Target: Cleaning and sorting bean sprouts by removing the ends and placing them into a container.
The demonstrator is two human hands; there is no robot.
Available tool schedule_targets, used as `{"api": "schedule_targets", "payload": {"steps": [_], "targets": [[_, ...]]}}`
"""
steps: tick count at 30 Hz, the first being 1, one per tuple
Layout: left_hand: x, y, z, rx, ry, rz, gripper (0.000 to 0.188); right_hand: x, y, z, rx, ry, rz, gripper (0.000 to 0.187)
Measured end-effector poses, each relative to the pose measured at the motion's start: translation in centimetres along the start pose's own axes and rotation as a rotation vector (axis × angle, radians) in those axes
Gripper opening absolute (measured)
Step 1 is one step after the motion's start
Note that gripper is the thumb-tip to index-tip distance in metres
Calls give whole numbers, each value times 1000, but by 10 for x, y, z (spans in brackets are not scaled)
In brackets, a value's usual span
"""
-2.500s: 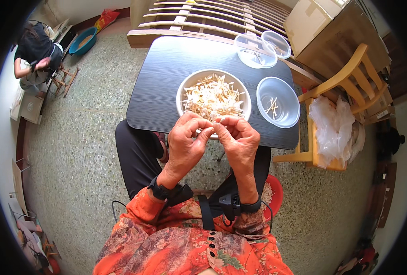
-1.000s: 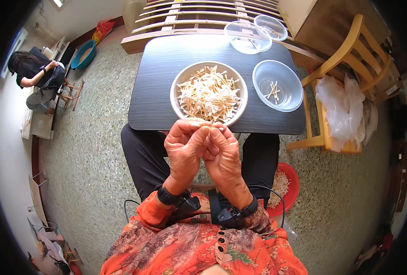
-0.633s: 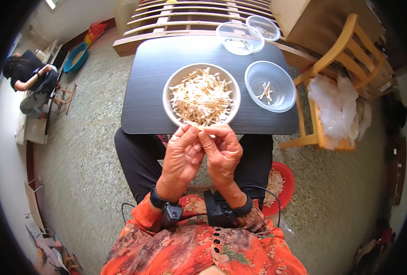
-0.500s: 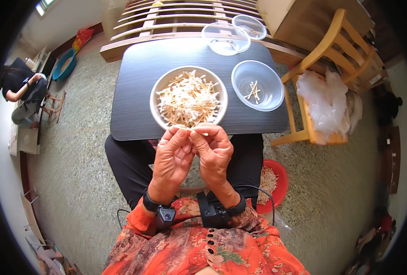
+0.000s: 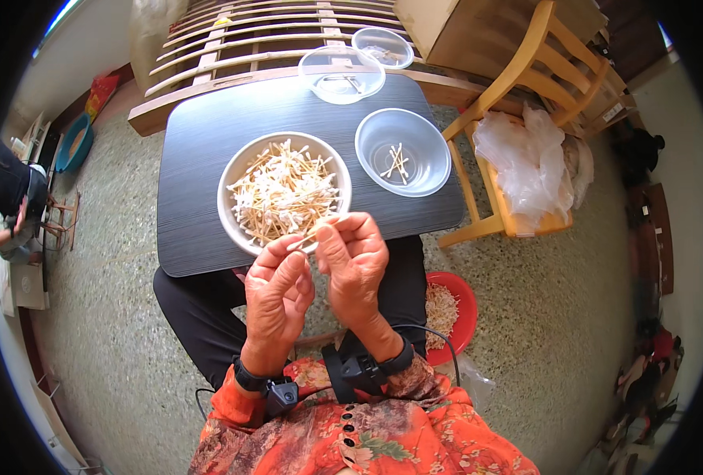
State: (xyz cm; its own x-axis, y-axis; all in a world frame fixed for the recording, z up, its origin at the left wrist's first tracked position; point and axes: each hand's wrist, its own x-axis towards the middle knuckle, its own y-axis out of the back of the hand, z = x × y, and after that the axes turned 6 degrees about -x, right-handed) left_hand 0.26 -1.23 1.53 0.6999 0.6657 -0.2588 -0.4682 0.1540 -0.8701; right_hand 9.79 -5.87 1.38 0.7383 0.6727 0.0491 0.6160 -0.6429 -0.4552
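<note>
A cotton swab point(image 5: 307, 240) spans the gap between my two hands, just above the near rim of the white bowl point(image 5: 223, 196). My left hand point(image 5: 278, 286) pinches it near its lower white tip, and my right hand point(image 5: 353, 265) pinches it toward the other end, which the fingers partly hide. Heaped in the bowl are loose cotton swabs point(image 5: 284, 190) with wooden sticks, lying in all directions. To the right stands a translucent bowl point(image 5: 434, 150) with several crossed swabs point(image 5: 396, 163) at its bottom.
At the far side of the dark table point(image 5: 189, 150) sit a clear container point(image 5: 342, 87) and another clear tub point(image 5: 383, 49). A wooden chair point(image 5: 478, 226) with plastic bags point(image 5: 525, 158) is on the right. A red basin point(image 5: 466, 313) of swabs lies low beside my leg. Another person point(image 5: 19, 198) is at far left.
The whole view has shifted, with the table now further left. My hands have drawn slightly apart and tilted, the right one higher, with the swab held between them.
</note>
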Motion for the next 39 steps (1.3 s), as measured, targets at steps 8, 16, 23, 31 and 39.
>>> {"api": "schedule_targets", "payload": {"steps": [8,16,23,31,39], "targets": [[-7,0,1,388,-252,82,16,75,58,-33,-581,209,381,14],[-7,1,6,529,-366,79,17,113,98,-36,-766,267,462,16],[-6,3,6,610,-401,90,17,132,114,-33,-943,285,425,20],[-4,7,3,697,-429,94,17,140,113,-35,-1106,221,345,23],[-3,11,7,687,-468,133,16,128,98,-43,-718,485,513,15]]}}
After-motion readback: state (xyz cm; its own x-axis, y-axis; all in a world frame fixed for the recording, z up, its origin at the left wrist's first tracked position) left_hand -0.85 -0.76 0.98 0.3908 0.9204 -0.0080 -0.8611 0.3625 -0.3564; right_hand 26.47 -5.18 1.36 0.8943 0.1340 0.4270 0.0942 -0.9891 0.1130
